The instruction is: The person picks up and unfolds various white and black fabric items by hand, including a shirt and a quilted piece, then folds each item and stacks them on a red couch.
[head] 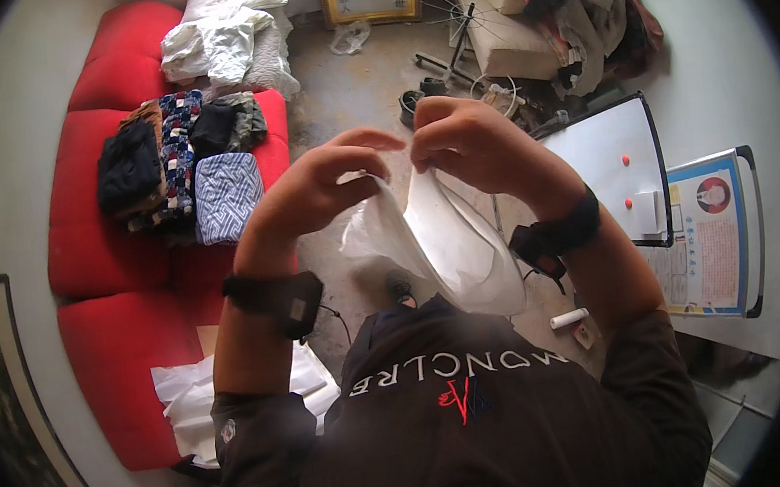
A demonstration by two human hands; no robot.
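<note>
A thin white bag or sheet (455,238), its exact kind unclear, hangs between my hands in front of my dark shirt. My left hand (339,178) pinches its upper left edge between thumb and fingers. At the upper right edge, my right hand (461,143) grips the material with bent fingers. The white piece sags in a curved fold below both hands, with a crumpled flap on the left. My hands are close together, a small gap between their fingertips. Each wrist wears a black strap with a small device.
Folded clothes (177,158) and white bedding (226,42) lie on a red sofa (109,254) at left, with white papers (191,400) near its lower end. At right stand a whiteboard (609,168) and a poster board (706,237). A white roll (569,318) lies on the floor.
</note>
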